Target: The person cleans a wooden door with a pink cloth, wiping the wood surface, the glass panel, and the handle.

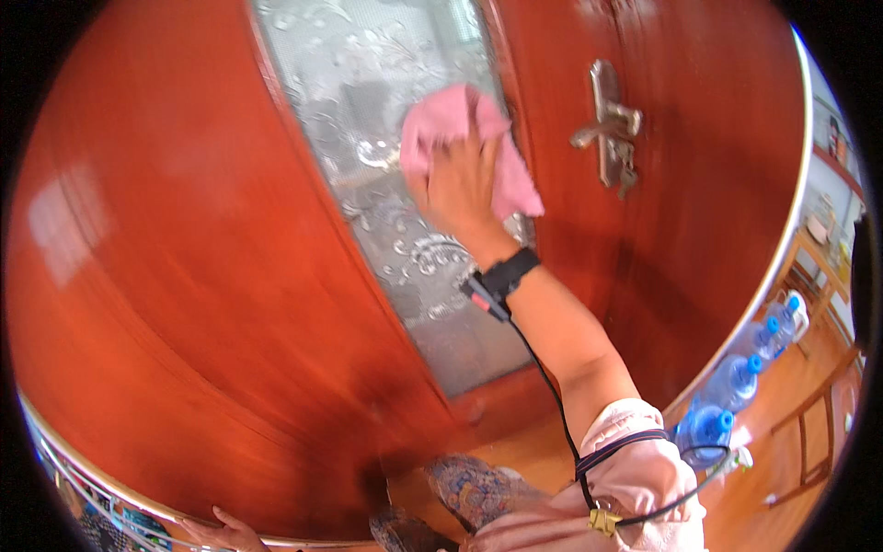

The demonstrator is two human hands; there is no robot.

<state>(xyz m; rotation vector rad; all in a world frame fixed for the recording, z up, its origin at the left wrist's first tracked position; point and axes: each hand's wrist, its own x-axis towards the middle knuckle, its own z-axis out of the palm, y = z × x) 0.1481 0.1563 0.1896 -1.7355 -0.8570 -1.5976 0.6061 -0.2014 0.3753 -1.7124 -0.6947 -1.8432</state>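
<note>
A pink cloth (514,183) lies bunched under my right hand (462,176), which presses it against a patterned glass pane (434,255). The pane is set in a glossy red-brown wooden door (200,241). My right hand is slightly blurred and wears a black wrist strap (509,274) with a cable attached. Down at the lower left, near the door's edge, my left hand (231,535) is partly cut off by the frame. Its thumb stands apart from the fingers and nothing shows in it.
A metal door handle (607,127) with keys (626,179) in its lock juts out right of the pane. Several large blue water bottles (735,383) stand along the right on the wooden floor (779,441), near a wooden chair (807,441). A black cable (552,379) runs along my right arm.
</note>
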